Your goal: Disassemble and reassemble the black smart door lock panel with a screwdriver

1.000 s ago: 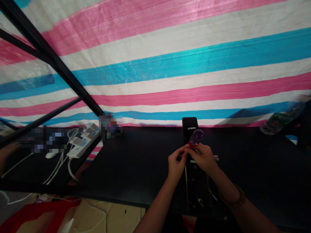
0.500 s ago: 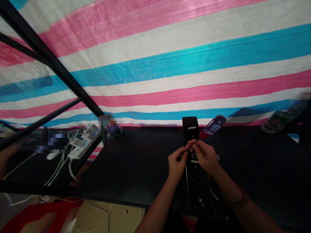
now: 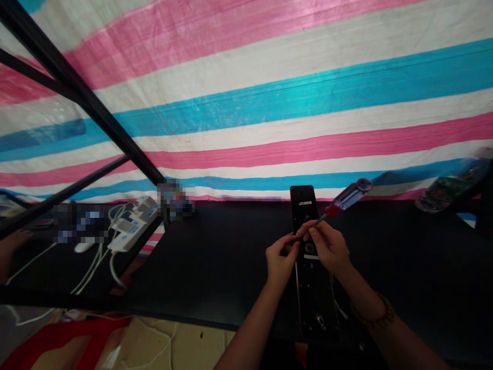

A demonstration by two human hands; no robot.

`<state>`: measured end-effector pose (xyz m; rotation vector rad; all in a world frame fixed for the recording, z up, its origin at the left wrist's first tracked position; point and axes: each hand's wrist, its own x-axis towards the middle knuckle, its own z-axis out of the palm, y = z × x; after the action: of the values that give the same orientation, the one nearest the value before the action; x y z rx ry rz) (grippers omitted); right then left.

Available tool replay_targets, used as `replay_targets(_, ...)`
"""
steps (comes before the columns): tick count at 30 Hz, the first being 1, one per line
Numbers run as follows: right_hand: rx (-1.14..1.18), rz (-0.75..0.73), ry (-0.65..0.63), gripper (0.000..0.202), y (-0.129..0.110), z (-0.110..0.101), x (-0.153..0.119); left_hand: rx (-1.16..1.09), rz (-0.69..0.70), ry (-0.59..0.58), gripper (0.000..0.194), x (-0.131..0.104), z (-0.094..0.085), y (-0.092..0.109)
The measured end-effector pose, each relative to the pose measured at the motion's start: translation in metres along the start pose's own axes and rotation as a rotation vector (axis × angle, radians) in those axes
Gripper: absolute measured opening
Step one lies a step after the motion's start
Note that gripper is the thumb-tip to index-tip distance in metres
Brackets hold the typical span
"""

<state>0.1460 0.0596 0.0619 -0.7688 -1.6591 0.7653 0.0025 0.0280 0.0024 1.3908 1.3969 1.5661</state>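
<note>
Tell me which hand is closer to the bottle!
Right. The right hand, holding the screwdriver, is left of the bottle; the left hand is farther left, by the dark panel.

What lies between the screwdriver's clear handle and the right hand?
The head view shows a red collar, then thin metal shaft, between the clear handle and right hand.

own hands (image 3: pixel 282 261) (image 3: pixel 332 249): 2 | screwdriver (image 3: pixel 347 197): 1 | black panel (image 3: pixel 315 290): 1 | bottle (image 3: pixel 442 191): 1 | bracelet (image 3: pixel 386 312): 1 | power strip (image 3: pixel 129 234): 1
</note>
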Motion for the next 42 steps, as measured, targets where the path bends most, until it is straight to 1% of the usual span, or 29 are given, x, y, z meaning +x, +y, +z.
replay_targets(5,-0.112,-0.046,-0.076,0.023,0.008,0.002,-0.003,-0.008,-0.015,-0.002,0.025,0.0,0.0,0.0)
replay_targets(9,-0.155,-0.131,-0.1,0.023,0.01,0.004,-0.006,-0.013,-0.011,0.001,0.027,-0.001,0.0,-0.001)
replay_targets(13,-0.182,-0.166,-0.159,0.022,0.007,0.007,-0.006,-0.009,-0.003,0.0,0.028,0.0,0.001,0.0)
replay_targets(18,-0.177,-0.178,-0.206,0.016,0.0,0.011,-0.003,0.021,0.012,0.001,0.023,0.001,0.0,-0.002)
replay_targets(22,-0.142,-0.201,-0.176,0.016,0.0,0.011,-0.002,0.029,0.033,-0.003,0.023,0.003,-0.001,-0.001)
replay_targets(27,-0.185,-0.194,-0.097,0.015,0.002,0.008,-0.004,0.017,0.053,-0.009,0.025,0.004,-0.001,0.006)
replay_targets(33,-0.198,-0.198,-0.108,0.02,0.004,0.008,-0.004,0.001,0.038,-0.008,0.023,0.003,0.001,0.006)
replay_targets(36,-0.205,-0.201,-0.084,0.021,0.003,0.007,-0.003,-0.004,0.034,-0.011,0.026,0.002,0.001,0.005)
replay_targets(39,-0.221,-0.197,-0.077,0.018,0.001,0.008,-0.002,-0.012,0.045,-0.019,0.027,0.003,0.0,0.005)
replay_targets(42,-0.231,-0.189,-0.061,0.012,0.001,0.009,-0.002,-0.016,0.059,-0.022,0.023,0.004,0.0,0.005)
